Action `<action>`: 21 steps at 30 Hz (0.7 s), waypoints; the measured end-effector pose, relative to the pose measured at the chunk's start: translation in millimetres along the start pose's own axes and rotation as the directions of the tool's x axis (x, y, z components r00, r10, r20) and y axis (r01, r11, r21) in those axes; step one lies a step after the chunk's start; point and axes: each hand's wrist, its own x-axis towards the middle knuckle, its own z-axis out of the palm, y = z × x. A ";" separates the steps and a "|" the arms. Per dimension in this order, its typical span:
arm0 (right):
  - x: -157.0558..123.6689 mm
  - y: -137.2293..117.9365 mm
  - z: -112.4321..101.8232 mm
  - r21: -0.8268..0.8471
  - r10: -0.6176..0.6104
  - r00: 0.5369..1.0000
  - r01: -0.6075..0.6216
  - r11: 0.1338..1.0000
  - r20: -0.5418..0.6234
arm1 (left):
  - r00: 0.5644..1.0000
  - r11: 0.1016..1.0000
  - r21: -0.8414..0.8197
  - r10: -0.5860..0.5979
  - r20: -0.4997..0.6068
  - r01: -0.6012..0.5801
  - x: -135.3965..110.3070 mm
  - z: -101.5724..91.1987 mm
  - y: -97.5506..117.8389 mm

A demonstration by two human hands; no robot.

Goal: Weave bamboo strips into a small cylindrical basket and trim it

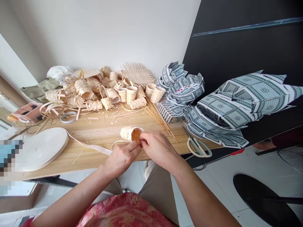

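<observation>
A small woven cup (128,132) with an orange inside lies on its side above the front of the wooden table (94,157). My left hand (121,158) is closed on its rim from below. My right hand (158,148) pinches the rim from the right. A flat pale strip (90,145) runs from the cup leftward to a large white roll of strip (41,148).
Many finished woven cups (131,93) and loose strips are heaped at the back. Thin sticks (158,116) and scissors (197,146) lie to the right. Folded patterned-card pieces (236,104) cover the right end. A tape ring (68,117) lies left. A black stool (267,198) stands below right.
</observation>
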 end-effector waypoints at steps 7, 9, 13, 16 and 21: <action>-4.9 3.1 5.0 0.260 0.021 0.934 0.077 0.963 -0.357 | 0.995 0.992 -0.122 -0.012 0.097 0.024 1.8 -5.9 3.5; -6.7 5.1 1.7 0.371 0.051 0.945 0.077 0.926 -0.324 | 0.994 0.969 -0.225 -0.083 0.074 0.098 5.1 -10.0 1.5; -7.3 8.1 -4.5 0.627 0.176 0.963 -0.011 0.779 -0.202 | 0.966 0.791 -0.560 -0.248 0.075 0.247 14.8 -19.4 -4.0; -5.1 9.0 -7.3 0.678 0.193 0.964 -0.017 0.735 -0.184 | 0.919 0.551 -0.753 -0.349 0.183 0.360 20.7 -24.6 -6.3; -1.0 11.6 -10.6 0.853 0.188 0.981 -0.051 0.519 -0.055 | 0.853 0.249 -0.859 -0.407 0.325 0.447 25.8 -29.7 -7.7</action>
